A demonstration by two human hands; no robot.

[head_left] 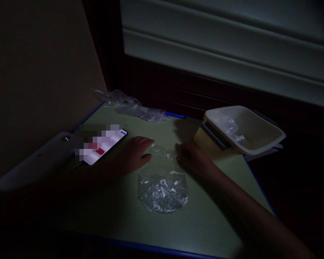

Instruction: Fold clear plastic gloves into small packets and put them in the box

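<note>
We have two hands over one worktop (210, 226), pale green with a blue edge. One clear bag (164, 194) lies flat between them in the middle, its lower part crinkled and shiny, its upper end reaching up between our fingers. Our left hand (140, 153) is at the bag's upper left, thumb and fingers parted, its grip released. Our right hand (190, 156) is at the upper right, fingers curled in; we cannot tell whether that grip is clenched on the plastic. Left of the left hand we see one phone (108, 145), screen lit, and beyond it one white slab (35, 163) with a small bright spot. Along the far edge lies one heap of clear plastic (140, 111), its pieces too dim to count. At the right edge stands one tub (264, 131), holding a few clear scraps (230, 126).
</note>
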